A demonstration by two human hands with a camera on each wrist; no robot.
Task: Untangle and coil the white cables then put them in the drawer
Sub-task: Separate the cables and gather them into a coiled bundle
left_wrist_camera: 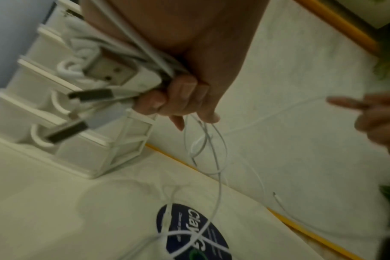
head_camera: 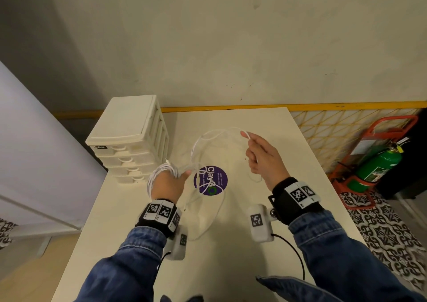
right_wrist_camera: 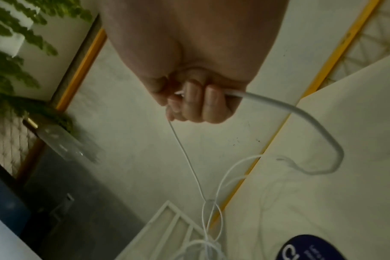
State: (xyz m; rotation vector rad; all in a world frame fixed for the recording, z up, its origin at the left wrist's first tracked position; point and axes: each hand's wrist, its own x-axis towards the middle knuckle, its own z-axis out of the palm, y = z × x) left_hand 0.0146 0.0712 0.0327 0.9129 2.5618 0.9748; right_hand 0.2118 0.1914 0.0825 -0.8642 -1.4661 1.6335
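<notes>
My left hand (head_camera: pixel 169 182) grips a coiled bundle of white cable (head_camera: pixel 159 173) wound round it, just right of the drawer unit; in the left wrist view the fingers (left_wrist_camera: pixel 178 98) curl round the bundle (left_wrist_camera: pixel 122 58) with its USB plugs. A loose white cable (head_camera: pixel 208 140) arcs from that hand up to my right hand (head_camera: pixel 261 156), raised over the table. My right hand (right_wrist_camera: pixel 196 103) holds the white cable (right_wrist_camera: pixel 301 112) in its curled fingers. More white cable (head_camera: pixel 217 214) lies looped on the table near me. The white drawer unit (head_camera: pixel 131 140) stands at the table's far left, drawers closed.
A round purple sticker (head_camera: pixel 210 180) marks the middle of the white table (head_camera: pixel 115 232). A wall runs behind the table. To the right, off the table, a green fire extinguisher (head_camera: pixel 379 165) sits in a red stand beside a yellow lattice fence (head_camera: pixel 335 130).
</notes>
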